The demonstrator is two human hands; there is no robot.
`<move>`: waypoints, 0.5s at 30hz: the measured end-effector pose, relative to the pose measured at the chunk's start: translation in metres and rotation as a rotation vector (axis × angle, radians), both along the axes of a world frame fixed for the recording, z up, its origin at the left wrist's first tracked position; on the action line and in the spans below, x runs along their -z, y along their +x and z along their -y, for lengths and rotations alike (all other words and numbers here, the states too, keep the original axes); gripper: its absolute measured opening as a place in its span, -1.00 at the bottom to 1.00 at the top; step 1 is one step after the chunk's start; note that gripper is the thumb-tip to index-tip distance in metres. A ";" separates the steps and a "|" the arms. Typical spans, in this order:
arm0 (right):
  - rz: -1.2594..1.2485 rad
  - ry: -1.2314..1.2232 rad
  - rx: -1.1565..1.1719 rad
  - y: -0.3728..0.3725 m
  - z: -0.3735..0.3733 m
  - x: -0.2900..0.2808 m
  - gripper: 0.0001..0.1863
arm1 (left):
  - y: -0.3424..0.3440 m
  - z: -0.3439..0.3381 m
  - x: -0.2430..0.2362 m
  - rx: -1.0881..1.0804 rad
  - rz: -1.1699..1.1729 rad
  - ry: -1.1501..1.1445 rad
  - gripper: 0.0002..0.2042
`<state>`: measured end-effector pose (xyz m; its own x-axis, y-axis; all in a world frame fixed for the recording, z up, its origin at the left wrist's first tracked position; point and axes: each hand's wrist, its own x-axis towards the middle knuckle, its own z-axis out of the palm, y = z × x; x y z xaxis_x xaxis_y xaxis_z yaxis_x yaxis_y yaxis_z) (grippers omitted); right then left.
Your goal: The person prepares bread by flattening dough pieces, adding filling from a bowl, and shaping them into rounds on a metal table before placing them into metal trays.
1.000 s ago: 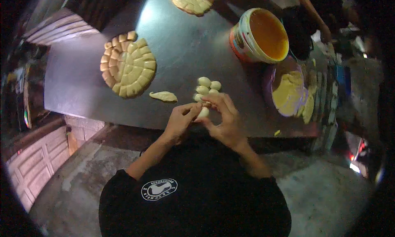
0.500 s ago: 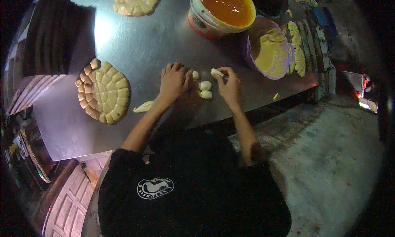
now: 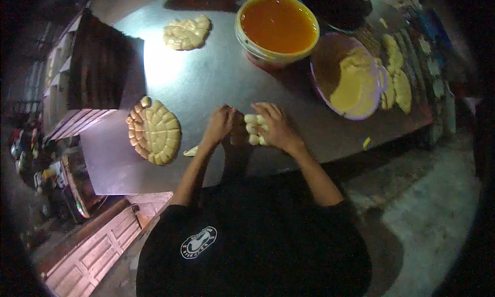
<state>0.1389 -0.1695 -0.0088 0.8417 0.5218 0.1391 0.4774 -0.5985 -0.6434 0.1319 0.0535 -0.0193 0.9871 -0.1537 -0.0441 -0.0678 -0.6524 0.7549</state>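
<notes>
My left hand (image 3: 221, 119) is at the middle of the steel table, fingers curled; what they hold, if anything, is hidden. Just right of it, my right hand (image 3: 274, 122) rests open over a small cluster of pale dough balls (image 3: 251, 119), covering some. A strip of dough (image 3: 191, 151) lies below and left of my left hand. At the left is a round dough slab cut into many pieces (image 3: 160, 132), browner on one side. Farther back sits a smaller lumpy dough round (image 3: 186, 33).
The steel table (image 3: 108, 168) carries a bucket of orange liquid (image 3: 276, 26), a purple-rimmed basin of yellow batter (image 3: 350, 91), dough lengths (image 3: 397, 80) along the right and a dark container (image 3: 330, 5) at the back. Dark slatted shelving (image 3: 98, 65) stands at the left.
Half a second ago my right hand held a dough piece raised to the right; it has moved left onto the dough cluster. My left hand's fingers have curled further.
</notes>
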 end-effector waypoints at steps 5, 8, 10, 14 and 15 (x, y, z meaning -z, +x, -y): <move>0.038 -0.117 -0.324 -0.012 -0.014 -0.019 -0.09 | -0.026 -0.021 0.012 -0.015 -0.234 -0.373 -0.64; 0.048 -0.154 -0.370 -0.016 -0.015 -0.020 -0.09 | -0.031 -0.038 0.001 0.213 0.109 -0.072 -0.33; 0.014 -0.226 -0.386 -0.020 -0.027 -0.030 -0.13 | -0.051 -0.030 0.034 0.244 -0.012 -0.061 -0.22; 0.260 -0.212 -0.432 -0.017 -0.025 0.013 -0.37 | -0.063 -0.010 0.077 0.164 0.056 -0.235 -0.22; 0.300 -0.242 -0.450 -0.010 -0.027 0.019 -0.41 | -0.062 -0.006 0.081 0.162 0.119 -0.215 -0.24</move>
<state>0.1289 -0.1426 -0.0276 0.4727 0.8647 0.1696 0.8581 -0.4080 -0.3117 0.0704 0.0599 -0.1000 0.9453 -0.3030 0.1208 -0.2541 -0.4521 0.8550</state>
